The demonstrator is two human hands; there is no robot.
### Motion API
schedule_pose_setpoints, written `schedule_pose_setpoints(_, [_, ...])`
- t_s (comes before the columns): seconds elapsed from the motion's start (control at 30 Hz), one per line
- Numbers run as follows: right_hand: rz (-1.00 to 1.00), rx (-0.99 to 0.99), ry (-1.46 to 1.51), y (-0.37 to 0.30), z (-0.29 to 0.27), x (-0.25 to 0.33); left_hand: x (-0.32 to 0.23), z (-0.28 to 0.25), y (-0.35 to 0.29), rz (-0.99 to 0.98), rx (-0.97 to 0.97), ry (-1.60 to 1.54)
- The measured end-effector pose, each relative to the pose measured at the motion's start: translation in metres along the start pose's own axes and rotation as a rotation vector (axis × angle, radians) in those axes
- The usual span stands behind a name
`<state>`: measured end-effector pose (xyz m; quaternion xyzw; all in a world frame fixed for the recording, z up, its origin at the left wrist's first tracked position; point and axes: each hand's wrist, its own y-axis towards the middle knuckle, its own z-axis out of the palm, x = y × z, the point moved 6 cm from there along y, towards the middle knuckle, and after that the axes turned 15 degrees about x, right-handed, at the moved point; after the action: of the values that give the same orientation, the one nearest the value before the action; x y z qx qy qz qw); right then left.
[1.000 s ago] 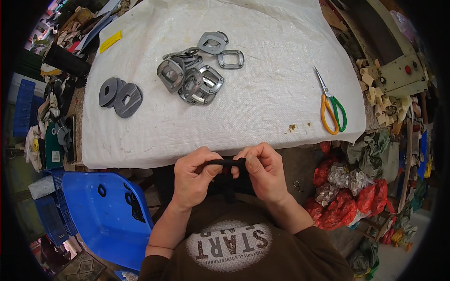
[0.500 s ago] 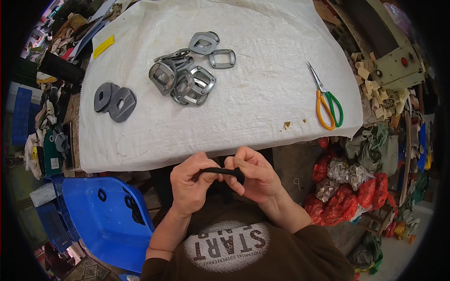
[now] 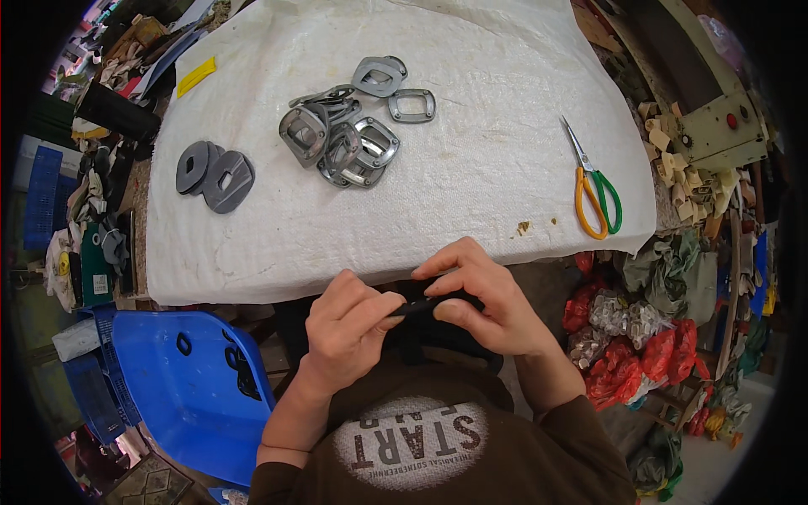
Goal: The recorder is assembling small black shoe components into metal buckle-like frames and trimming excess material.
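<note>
Two hands [image 3: 341, 332], one held black piece [image 3: 414, 308], one pair of scissors [image 3: 582, 158], one blue tub [image 3: 185, 387] (overlapping metal frames [image 3: 323, 139]: uncountable).

– Where is this view looking from?
– From the wearer's head: the left camera of a side-by-side pair is facing steeply down, with the brown shirt [image 3: 539, 459] showing at the lower edge
– How near is it sitting?
– Fairly close above the left hand [image 3: 343, 332] and right hand [image 3: 486, 307], while its wide fisheye is taking in the white-covered table [image 3: 497, 172] beyond and bending straight edges toward a dark rim
</note>
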<state>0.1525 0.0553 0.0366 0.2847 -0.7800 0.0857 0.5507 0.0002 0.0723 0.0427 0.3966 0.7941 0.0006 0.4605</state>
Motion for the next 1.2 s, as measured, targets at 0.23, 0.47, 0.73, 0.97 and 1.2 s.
schedule_pose_setpoints(0.23, [0.048, 0.056, -0.088, 0.006, -0.005, 0.007, -0.008, 0.006, 0.001, 0.128, 0.047, 0.221])
schedule_pose_setpoints(0.47, [0.17, 0.159, 0.053, 0.007, -0.002, -0.01, -0.01, 0.008, -0.001, 0.14, 0.07, 0.252])
schedule_pose_setpoints(0.73, [0.281, 0.131, 0.284, -0.003, 0.012, -0.023, -0.008, 0.01, 0.002, 0.144, 0.105, 0.324])
schedule_pose_setpoints(0.97, [0.147, 0.066, 0.158, 0.003, 0.002, -0.022, 0.004, 0.009, 0.001, 0.059, 0.09, 0.163])
schedule_pose_setpoints(1.2, [0.187, 0.071, 0.13, 0.005, 0.005, -0.023, 0.003, 0.01, 0.001, 0.061, 0.069, 0.169])
